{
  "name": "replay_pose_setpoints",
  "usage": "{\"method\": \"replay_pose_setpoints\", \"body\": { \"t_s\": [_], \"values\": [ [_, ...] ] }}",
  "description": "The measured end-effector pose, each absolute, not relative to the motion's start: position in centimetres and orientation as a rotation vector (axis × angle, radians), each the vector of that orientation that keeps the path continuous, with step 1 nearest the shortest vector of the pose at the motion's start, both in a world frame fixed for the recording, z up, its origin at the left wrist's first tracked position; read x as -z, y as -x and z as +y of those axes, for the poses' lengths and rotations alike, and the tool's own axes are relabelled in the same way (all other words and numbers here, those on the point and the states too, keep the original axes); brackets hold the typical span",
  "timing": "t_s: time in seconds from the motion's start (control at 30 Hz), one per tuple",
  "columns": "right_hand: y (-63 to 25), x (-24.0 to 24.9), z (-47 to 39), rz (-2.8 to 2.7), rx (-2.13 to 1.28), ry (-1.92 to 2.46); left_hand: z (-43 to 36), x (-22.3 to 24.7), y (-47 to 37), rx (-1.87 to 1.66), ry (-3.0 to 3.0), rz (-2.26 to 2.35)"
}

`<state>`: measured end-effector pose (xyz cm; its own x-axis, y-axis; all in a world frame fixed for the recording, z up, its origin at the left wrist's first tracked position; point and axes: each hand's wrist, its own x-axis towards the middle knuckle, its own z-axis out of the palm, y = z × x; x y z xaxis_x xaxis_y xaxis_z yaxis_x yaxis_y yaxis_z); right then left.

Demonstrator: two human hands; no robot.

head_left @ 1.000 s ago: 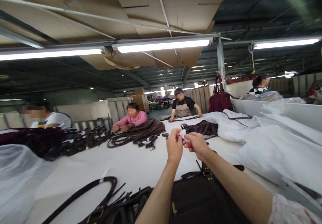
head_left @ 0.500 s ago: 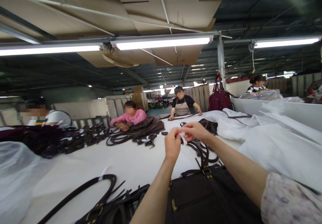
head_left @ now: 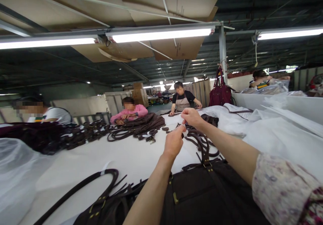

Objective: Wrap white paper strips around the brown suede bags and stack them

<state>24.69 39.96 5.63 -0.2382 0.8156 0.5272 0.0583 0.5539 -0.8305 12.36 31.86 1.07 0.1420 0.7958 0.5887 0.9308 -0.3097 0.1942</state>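
My left hand (head_left: 174,141) is closed in a pinch, with a small white piece (head_left: 185,133) at its fingertips. What kind of piece it is, I cannot make out. Just above and to the right, my right hand (head_left: 192,118) is also pinched; anything between its fingers is too small to name. Both hands are raised over a dark brown bag (head_left: 191,193) with brass-coloured fittings, lying on the white table in front of me. Behind my hands lie the bag's dark handles (head_left: 205,151). A second dark bag (head_left: 97,208) with a long looped handle lies at the lower left.
Dark straps and fabric pieces (head_left: 85,134) are heaped along the far left of the white table (head_left: 101,157). Clear plastic sheeting (head_left: 17,171) lies at left, white wrapping (head_left: 280,140) at right. Several co-workers sit or stand around; a maroon bag (head_left: 220,92) hangs from a post.
My right hand has risen and moved apart from the left, which has dropped slightly. The white piece shows more clearly at my left fingertips. The view has shifted a little.
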Motion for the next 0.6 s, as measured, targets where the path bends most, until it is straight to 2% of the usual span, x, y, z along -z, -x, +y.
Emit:
{"method": "replay_pose_setpoints", "body": {
  "t_s": [0.17,0.3,0.37,0.47,0.53,0.6],
  "values": [
    [-24.6,-6.2,40.7,-1.621,-0.878,0.717,32.4,-0.7,-12.1,0.851,2.179,-1.712],
    [-26.1,-4.8,41.3,-1.716,-0.891,0.766,32.6,2.3,-11.8,0.88,2.16,-1.826],
    [-26.8,-2.2,40.4,-1.888,-0.97,0.819,32.9,4.9,-11.2,0.891,2.128,-2.009],
    [-27.5,4.4,37.0,-2.192,-1.081,0.913,34.0,9.1,-9.9,0.942,2.032,-2.339],
    [-27.9,9.4,34.3,-2.325,-1.074,0.994,35.4,11.4,-9.2,1.036,1.94,-2.512],
    [-28.1,13.3,32.3,-2.507,-0.922,1.086,36.9,13.2,-8.8,1.178,1.856,-2.606]
  ]
}}
